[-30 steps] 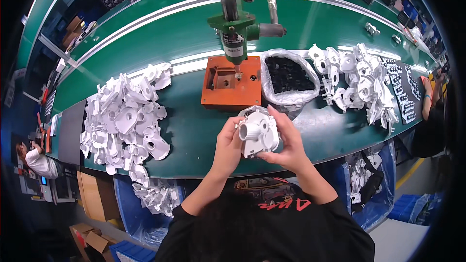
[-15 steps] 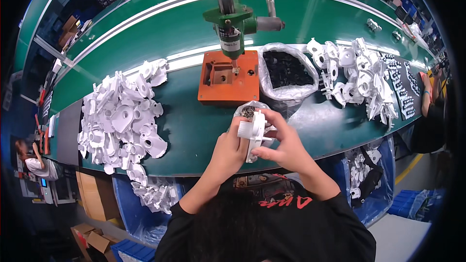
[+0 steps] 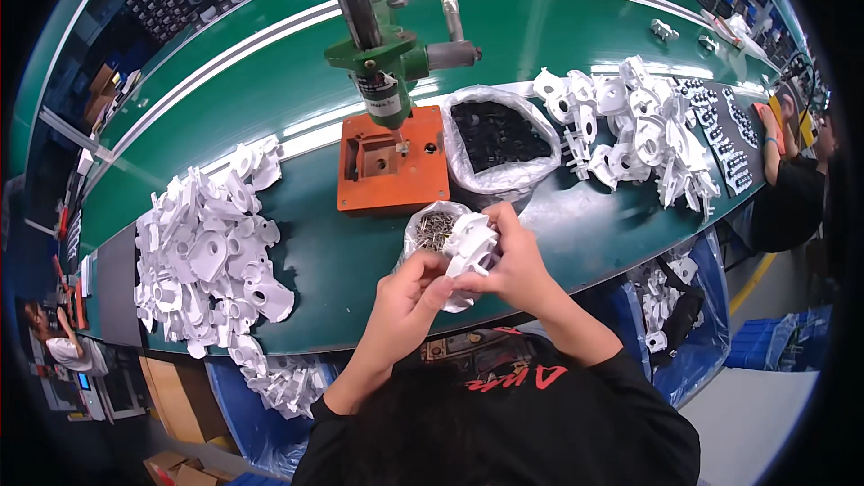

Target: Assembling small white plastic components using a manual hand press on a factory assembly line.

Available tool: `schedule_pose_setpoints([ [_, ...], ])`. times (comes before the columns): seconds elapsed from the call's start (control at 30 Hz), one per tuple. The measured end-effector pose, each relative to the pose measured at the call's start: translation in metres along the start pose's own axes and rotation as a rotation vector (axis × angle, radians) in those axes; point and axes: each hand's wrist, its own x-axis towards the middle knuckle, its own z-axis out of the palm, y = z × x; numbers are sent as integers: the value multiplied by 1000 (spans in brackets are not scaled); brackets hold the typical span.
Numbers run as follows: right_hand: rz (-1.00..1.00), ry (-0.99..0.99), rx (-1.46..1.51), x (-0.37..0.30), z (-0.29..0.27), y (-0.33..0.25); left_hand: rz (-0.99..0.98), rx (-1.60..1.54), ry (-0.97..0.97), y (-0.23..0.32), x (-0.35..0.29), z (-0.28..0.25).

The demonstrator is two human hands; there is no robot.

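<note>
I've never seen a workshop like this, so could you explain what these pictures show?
The view comes from a wide camera on the worker's head, looking down. There's no robot: the bare left hand and bare right hand hold a white, plastic-looking part. Near them, a clear plastic bag holds thin metal pieces. On the dark green table stand an orange rectangular block, beneath a green metal machine, and a whitish plastic bag of black pieces. White parts form a left heap and a right heap.
</note>
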Motion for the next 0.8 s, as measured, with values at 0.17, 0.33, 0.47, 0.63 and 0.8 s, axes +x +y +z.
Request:
schedule_pose_setpoints([
  [0.17,-79,19,-160,2,5,4,-147,-457,-35,-15,-2,2],
  [0.33,-299,14,223,8,6,15,-102,-494,53,-9,-2,13],
  [0.47,-169,-129,642,29,-14,3,37,-221,188,-23,-2,0],
  [0.63,-117,287,-293,104,-41,43,491,753,329,-21,42,-43],
  [0.8,-177,376,-836,166,-35,89,453,1049,215,-41,81,-70],
])
